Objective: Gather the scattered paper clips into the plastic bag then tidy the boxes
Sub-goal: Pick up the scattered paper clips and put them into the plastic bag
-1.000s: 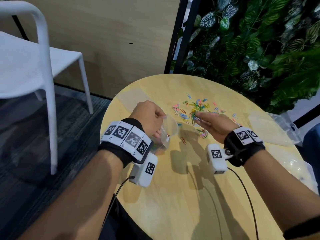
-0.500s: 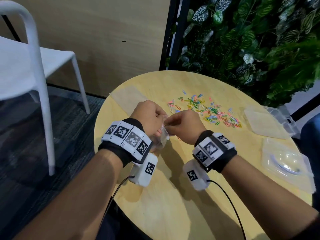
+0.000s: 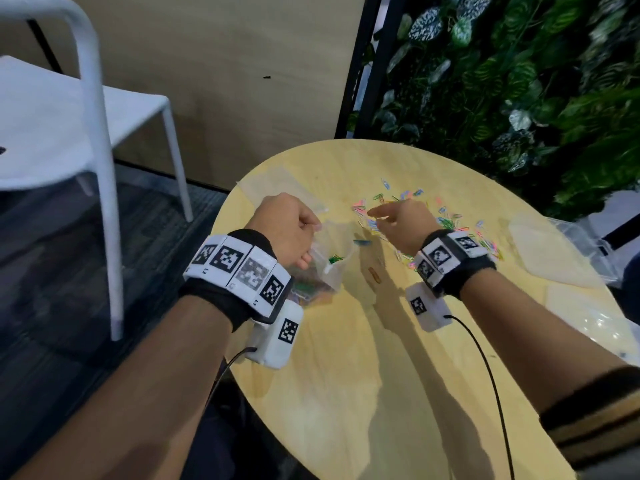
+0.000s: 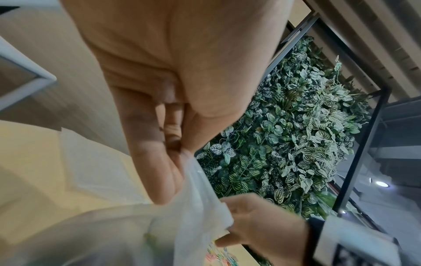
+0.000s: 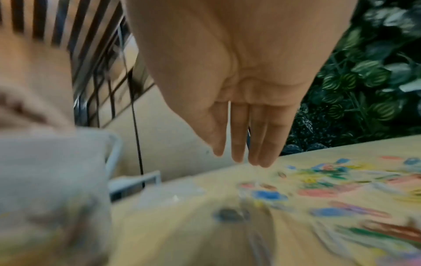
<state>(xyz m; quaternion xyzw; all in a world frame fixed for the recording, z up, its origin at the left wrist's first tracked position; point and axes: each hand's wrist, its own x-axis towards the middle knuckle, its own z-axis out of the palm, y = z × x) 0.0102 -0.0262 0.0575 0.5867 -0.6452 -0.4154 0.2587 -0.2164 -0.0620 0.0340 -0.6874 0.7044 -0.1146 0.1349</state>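
A clear plastic bag (image 3: 329, 261) hangs over the round wooden table (image 3: 346, 393), with some clips inside. My left hand (image 3: 291, 230) pinches the bag's rim (image 4: 193, 172) between thumb and fingers. Coloured paper clips (image 3: 450, 220) lie scattered on the table's far side; they show blurred in the right wrist view (image 5: 330, 189). My right hand (image 3: 394, 216) hovers over the left part of the clips with straight, relaxed fingers (image 5: 239, 140) and holds nothing. One orange clip (image 3: 374, 274) lies alone nearer to me.
Clear plastic boxes and lids (image 3: 554, 251) lie at the table's right edge, another (image 3: 595, 320) nearer. A flat clear bag (image 3: 277, 188) lies at the far left rim. A white chair (image 3: 69, 133) stands left; a plant wall (image 3: 519, 81) rises behind.
My right hand was at the bag's mouth half a second ago; it has moved right and away toward the clips, fingers now straight. The left hand keeps holding the bag.
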